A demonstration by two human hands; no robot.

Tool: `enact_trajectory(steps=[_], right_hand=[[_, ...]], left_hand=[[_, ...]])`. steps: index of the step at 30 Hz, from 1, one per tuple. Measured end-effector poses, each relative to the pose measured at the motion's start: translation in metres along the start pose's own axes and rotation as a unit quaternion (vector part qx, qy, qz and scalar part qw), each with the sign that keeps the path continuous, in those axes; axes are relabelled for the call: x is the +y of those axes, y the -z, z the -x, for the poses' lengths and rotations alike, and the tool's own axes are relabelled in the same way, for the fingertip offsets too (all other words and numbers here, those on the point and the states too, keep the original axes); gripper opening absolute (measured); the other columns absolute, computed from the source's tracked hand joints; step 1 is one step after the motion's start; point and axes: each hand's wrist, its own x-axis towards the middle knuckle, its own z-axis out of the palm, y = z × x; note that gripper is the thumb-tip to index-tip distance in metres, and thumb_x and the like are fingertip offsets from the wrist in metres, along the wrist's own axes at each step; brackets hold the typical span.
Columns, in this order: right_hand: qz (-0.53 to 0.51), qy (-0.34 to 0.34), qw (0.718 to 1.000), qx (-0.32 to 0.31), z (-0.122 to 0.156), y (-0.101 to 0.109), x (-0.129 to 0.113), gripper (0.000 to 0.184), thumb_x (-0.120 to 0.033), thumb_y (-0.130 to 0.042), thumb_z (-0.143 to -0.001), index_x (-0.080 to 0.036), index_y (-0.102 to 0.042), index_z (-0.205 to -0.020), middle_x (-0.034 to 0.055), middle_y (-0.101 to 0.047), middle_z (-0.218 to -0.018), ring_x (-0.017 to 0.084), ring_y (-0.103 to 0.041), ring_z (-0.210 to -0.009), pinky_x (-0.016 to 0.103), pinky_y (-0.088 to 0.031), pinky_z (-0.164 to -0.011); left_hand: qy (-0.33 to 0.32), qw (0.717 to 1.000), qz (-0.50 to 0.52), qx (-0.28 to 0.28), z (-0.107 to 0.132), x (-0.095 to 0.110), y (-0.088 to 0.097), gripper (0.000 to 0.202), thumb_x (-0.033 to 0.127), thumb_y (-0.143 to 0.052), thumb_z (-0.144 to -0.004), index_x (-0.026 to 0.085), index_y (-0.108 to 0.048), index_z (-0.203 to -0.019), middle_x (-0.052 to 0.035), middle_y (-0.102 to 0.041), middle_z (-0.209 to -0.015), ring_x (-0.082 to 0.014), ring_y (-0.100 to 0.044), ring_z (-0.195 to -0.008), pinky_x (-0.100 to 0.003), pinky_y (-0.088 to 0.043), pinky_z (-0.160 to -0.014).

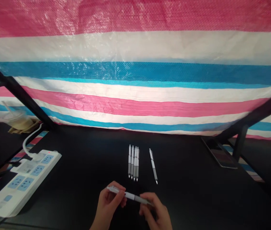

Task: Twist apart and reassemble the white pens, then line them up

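Observation:
I hold one white and grey pen (pixel 131 195) crosswise between both hands, low in the middle of the view. My left hand (pixel 109 204) pinches its white end. My right hand (pixel 156 212) grips its grey tip end. Just beyond them on the black table (pixel 188 179) lies a tight row of several matching pens (pixel 133 161), side by side with tips toward me. A single pen (pixel 153 166) lies apart to the right of that row.
A white power strip (pixel 21 182) with a plugged cable lies at the left. A dark phone (pixel 219 155) rests at the right by a black frame bar (pixel 252 119). A striped pink, white and blue tarp (pixel 135 73) hangs behind.

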Motion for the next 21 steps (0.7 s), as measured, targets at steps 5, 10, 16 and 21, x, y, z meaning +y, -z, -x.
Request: enact_trajectory(steps=[5, 10, 16, 21], right_hand=[[0.066, 0.029, 0.997, -0.015, 0.001, -0.001, -0.002, 0.044, -0.055, -0.046, -0.093, -0.022, -0.061, -0.068, -0.0018, -0.056, -0.057, 0.014, -0.053, -0.053, 0.023, -0.040, -0.057], [0.073, 0.011, 0.997, 0.001, 0.002, 0.001, -0.001, 0.045, -0.056, -0.048, -0.092, -0.023, -0.061, -0.065, -0.0030, -0.048, -0.053, 0.015, -0.049, -0.051, 0.025, -0.040, -0.058], [0.005, -0.018, 0.994, -0.104, -0.014, -0.003, -0.017, 0.048, -0.054, -0.035, -0.098, -0.020, -0.061, -0.079, -0.0042, -0.045, -0.053, 0.013, -0.046, -0.050, 0.024, -0.035, -0.052], [-0.022, -0.021, 0.994, -0.107, -0.025, -0.009, -0.028, 0.050, -0.055, -0.031, -0.099, -0.017, -0.062, -0.088, -0.0044, -0.045, -0.055, 0.012, -0.045, -0.051, 0.024, -0.033, -0.052]], left_hand=[[-0.002, 1.000, -0.002, 0.006, 0.001, 0.000, 0.002, 0.025, 0.038, -0.077, -0.077, 0.014, -0.071, -0.074, -0.0022, -0.063, -0.063, -0.0124, -0.056, -0.051, -0.022, -0.045, -0.048], [0.003, 1.000, -0.016, 0.005, 0.001, 0.003, 0.000, 0.025, 0.038, -0.079, -0.074, 0.014, -0.073, -0.075, -0.0017, -0.062, -0.061, -0.0123, -0.055, -0.051, -0.022, -0.045, -0.049], [-0.029, 0.999, -0.014, 0.019, -0.022, 0.027, -0.015, 0.022, 0.037, -0.078, -0.075, 0.015, -0.076, -0.081, -0.0064, -0.069, -0.081, -0.0183, -0.065, -0.073, -0.026, -0.052, -0.067], [-0.054, 0.998, -0.026, -0.028, -0.058, 0.057, -0.028, 0.039, 0.033, -0.075, -0.078, 0.018, -0.070, -0.114, -0.0001, -0.065, -0.075, -0.0165, -0.067, -0.062, -0.029, -0.054, -0.063]])
